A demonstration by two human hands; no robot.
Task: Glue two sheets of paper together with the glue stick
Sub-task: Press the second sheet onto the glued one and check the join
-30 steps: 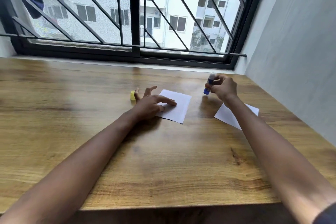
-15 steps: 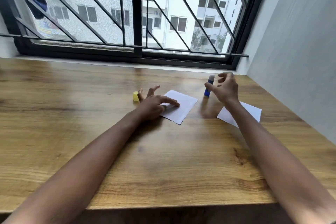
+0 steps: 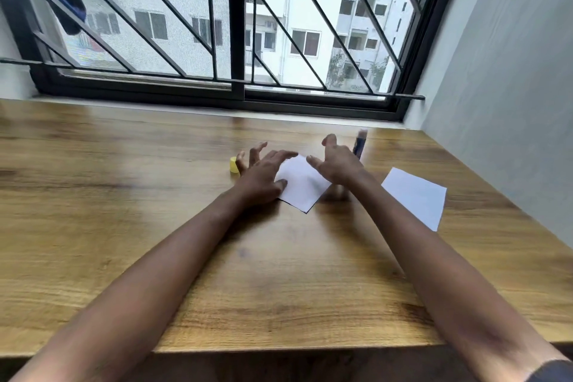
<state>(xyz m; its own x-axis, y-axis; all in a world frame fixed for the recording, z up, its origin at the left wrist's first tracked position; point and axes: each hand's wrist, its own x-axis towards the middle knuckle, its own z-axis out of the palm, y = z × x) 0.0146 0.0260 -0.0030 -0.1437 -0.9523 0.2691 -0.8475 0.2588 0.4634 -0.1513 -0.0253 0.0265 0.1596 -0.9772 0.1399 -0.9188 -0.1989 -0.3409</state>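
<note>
A small white paper sheet (image 3: 302, 184) lies at the middle of the wooden table (image 3: 279, 273). My left hand (image 3: 263, 172) rests on its left edge with fingers spread. My right hand (image 3: 336, 161) hovers over the sheet's right side, fingers apart and holding nothing. The blue glue stick (image 3: 360, 142) stands upright and uncapped just behind my right hand, free of it. Its yellow cap (image 3: 233, 164) sits left of my left hand. A second white sheet (image 3: 417, 197) lies flat to the right.
A barred window (image 3: 238, 40) runs along the table's far edge. A grey wall (image 3: 511, 102) closes off the right side. The table's near edge is close to my body.
My right hand set the glue stick upright on the table, let go, and moved left over the middle sheet. My left hand stayed on the sheet.
</note>
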